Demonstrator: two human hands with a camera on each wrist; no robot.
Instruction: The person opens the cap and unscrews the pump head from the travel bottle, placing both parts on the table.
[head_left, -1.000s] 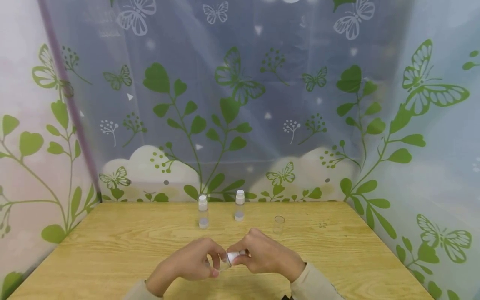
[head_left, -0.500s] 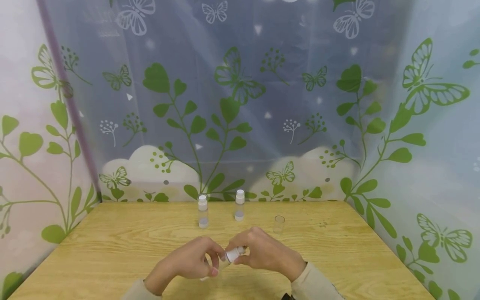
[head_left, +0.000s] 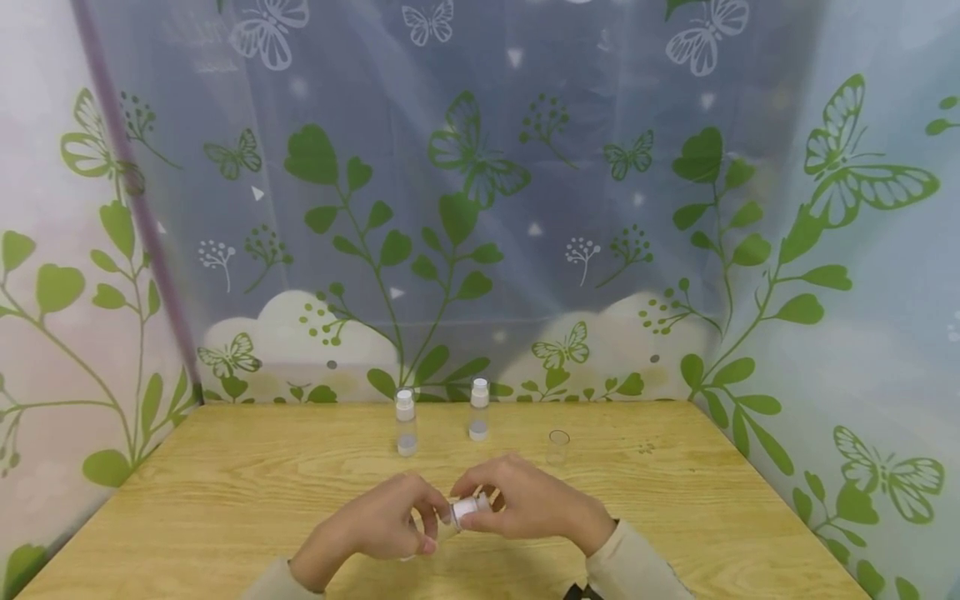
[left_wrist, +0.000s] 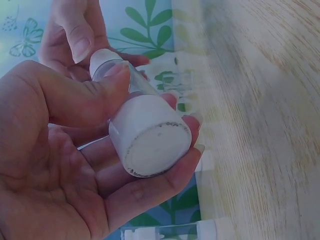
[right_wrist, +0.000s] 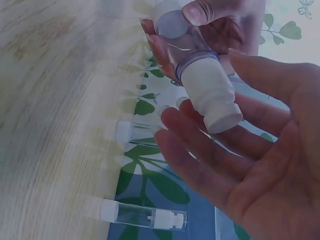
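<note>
My left hand grips a small clear pump bottle around its body and white base. The bottle lies slanted above the table, its white base facing the left wrist camera. Its white pump top points toward my right hand. That hand's fingers are loosely bent beside and beneath the pump top, with its thumb held off it in the right wrist view. Nothing covers the pump top.
Two similar capped bottles stand upright toward the back of the wooden table: one on the left, one nearer the middle. A clear open cylinder, resembling a cap, stands to their right. A patterned curtain hangs behind.
The right hand's fingers have loosened and spread from the pump top, leaving more of it exposed. The left hand keeps its hold, and the bottles at the back stay put.
</note>
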